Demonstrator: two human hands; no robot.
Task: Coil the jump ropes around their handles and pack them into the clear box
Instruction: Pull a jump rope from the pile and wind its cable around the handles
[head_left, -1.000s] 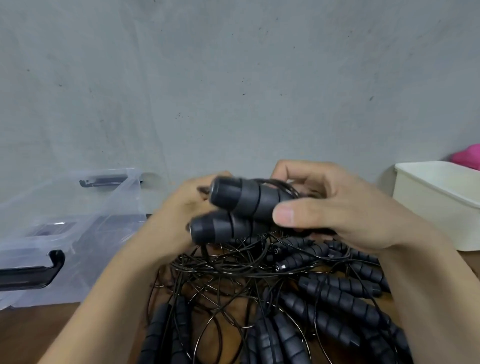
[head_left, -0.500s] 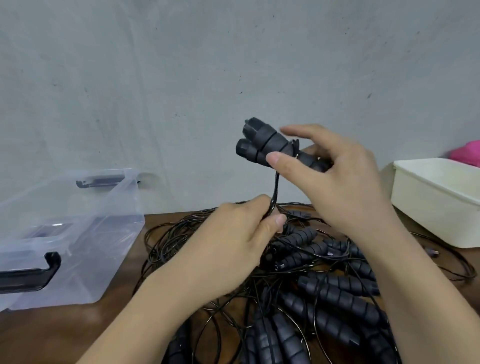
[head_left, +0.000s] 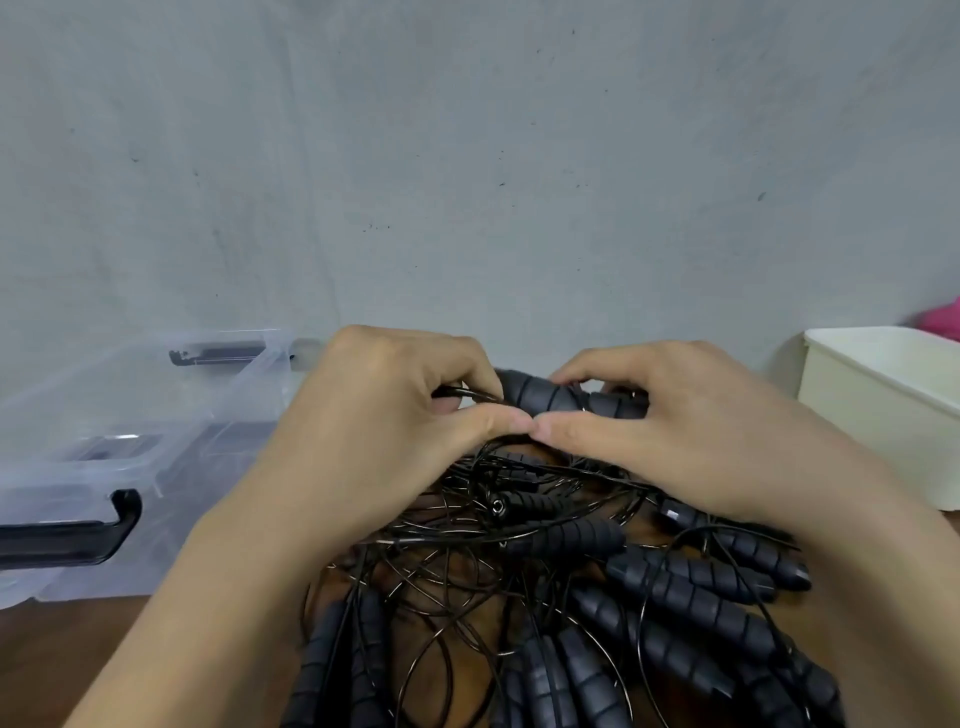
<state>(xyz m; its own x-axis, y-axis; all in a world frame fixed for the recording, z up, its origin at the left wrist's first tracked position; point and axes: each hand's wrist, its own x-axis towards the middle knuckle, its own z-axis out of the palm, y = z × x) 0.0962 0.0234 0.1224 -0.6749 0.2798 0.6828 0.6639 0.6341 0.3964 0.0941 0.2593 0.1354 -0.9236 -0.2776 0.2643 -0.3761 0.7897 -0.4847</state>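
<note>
We hold the pair of jump-rope handles (head_left: 563, 400) side by side between our two hands. Half a second ago the right hand (head_left: 691, 436) had them lifted high while the left hand (head_left: 384, 441) drew the cord (head_left: 465, 393) down and away. Now both hands are back together, low over the heap. The right fingers (head_left: 597, 371) curl over the handles and the thumb clamps them from below. The left fingers pinch the thin black cord just beside the handles' free end, and the two thumb tips touch.

We judge that one turn of cord is being laid round the handles. The coiling is under way but not finished, and this bundle is not packed yet.

Just below the fingers lies the tangle of loose ropes (head_left: 675, 587) on the brown surface (head_left: 78, 649). The clear box (head_left: 104, 395) stands to the left of the left fingers, and its inside is hard to read. A white bin (head_left: 883, 415) stands to the right of the right fingers.
</note>
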